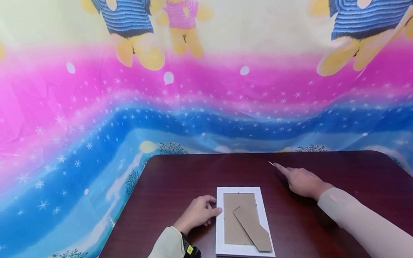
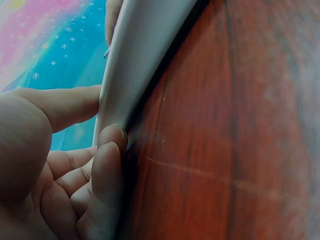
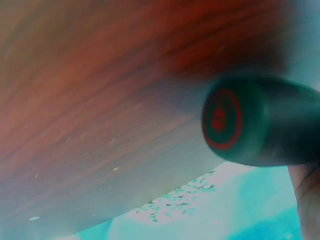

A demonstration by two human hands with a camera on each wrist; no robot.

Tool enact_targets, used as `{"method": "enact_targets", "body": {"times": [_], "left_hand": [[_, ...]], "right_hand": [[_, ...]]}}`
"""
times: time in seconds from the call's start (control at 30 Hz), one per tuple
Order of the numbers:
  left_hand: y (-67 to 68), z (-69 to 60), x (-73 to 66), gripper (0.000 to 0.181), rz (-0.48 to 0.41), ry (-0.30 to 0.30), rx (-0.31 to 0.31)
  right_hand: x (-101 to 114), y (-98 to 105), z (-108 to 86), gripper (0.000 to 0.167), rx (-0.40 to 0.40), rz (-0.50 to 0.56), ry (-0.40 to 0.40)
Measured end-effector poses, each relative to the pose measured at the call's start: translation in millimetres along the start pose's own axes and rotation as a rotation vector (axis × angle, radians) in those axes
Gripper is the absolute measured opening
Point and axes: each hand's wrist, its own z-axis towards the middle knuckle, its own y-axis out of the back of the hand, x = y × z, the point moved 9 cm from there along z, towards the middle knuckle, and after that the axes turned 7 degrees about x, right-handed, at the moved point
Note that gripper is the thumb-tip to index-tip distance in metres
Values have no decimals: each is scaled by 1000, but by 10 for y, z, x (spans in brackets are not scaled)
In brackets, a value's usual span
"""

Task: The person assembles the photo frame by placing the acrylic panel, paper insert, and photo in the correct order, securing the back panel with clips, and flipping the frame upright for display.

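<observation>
Left hand (image 1: 198, 212) pinches edge of back-up frame (image 1: 245, 221), long axis near-to-far; right hand (image 1: 304, 181) grips tool (image 3: 245, 122), tip pointing away-left.

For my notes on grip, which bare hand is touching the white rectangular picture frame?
The left hand, which grips the edge of the white rectangular picture frame. The right hand is apart from it, holding a rounded, dark-green-handled tool.

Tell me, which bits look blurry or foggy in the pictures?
Head view: the picture frame looks fairly clear; left wrist view: the left hand is fairly clear too, but the table goes soft toward the right; right wrist view: the dark handle is blurry, its red mark smudged, and pale haze washes over the table.
</observation>
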Motion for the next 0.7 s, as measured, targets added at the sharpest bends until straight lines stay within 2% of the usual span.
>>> {"method": "enact_targets", "body": {"times": [0.17,0.43,0.7], "left_hand": [[3,-1,-5,43,10,5,0],[3,-4,5,44,19,8,-1],[2,-1,8,55,17,15,-2]], "right_hand": [[205,31,-79,58,-8,35,43],[572,29,-105,48,-76,8,205],[841,-9,-56,41,-4,101,299]]}}
